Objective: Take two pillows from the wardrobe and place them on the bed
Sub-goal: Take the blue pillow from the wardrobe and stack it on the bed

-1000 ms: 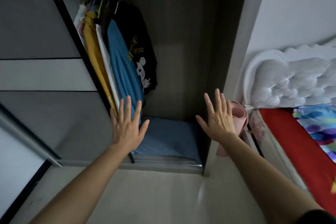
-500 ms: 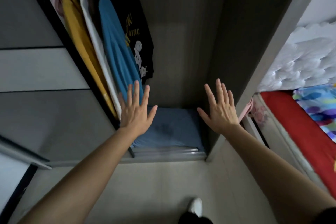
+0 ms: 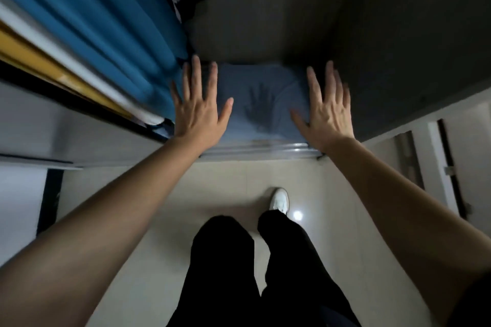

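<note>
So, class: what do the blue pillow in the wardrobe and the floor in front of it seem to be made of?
Blue pillow: soft matte woven fabric, probably cotton; it creases and takes a dull hand shadow. Floor: pale glossy tile, probably ceramic; it mirrors a bright light spot and shows a faint joint line.

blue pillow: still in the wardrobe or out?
In. The blue pillow lies flat on the wardrobe floor, both open hands above it, neither gripping.

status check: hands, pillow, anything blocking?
Left hand and right hand open, spread above blue pillow, nothing gripped. Pillow on wardrobe floor. Hanging teal shirt crowds left hand's side.
</note>
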The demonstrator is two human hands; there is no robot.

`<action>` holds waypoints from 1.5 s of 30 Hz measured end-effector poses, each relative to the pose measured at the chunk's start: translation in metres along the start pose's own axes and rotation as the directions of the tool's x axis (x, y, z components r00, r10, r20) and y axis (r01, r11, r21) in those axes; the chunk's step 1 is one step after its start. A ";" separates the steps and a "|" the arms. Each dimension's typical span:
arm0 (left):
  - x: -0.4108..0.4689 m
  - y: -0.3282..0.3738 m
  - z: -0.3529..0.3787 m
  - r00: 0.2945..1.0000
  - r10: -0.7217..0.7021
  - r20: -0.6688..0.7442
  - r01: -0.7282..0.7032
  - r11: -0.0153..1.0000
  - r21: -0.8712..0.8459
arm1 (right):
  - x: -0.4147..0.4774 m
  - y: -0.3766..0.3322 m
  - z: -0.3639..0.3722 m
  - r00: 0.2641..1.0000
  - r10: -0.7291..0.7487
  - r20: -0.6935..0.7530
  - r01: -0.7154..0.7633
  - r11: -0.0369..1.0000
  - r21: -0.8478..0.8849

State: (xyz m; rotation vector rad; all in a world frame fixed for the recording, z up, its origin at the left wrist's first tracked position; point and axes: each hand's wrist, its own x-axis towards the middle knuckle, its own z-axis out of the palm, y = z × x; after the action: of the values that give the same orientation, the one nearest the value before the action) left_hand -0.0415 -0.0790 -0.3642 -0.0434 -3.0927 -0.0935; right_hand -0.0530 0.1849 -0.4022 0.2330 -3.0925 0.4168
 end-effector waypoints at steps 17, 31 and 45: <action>0.069 -0.057 0.358 0.905 0.084 0.418 -0.084 0.996 -0.018 | 0.060 0.041 0.336 0.931 0.125 0.344 -0.138 0.990 0.013; 0.101 -0.089 0.610 0.916 0.126 0.382 -0.197 0.968 0.154 | 0.087 0.098 0.574 0.962 -0.076 0.260 0.123 0.978 -0.166; 0.113 -0.089 0.527 0.910 0.153 0.387 -0.214 0.969 0.121 | 0.125 0.069 0.482 0.924 0.043 0.381 -0.019 0.998 -0.067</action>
State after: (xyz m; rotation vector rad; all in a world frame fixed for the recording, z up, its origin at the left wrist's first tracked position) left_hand -0.1817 -0.1329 -0.8897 -0.3931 -3.4422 0.1974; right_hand -0.1835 0.1047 -0.8812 0.2969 -3.4902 0.3066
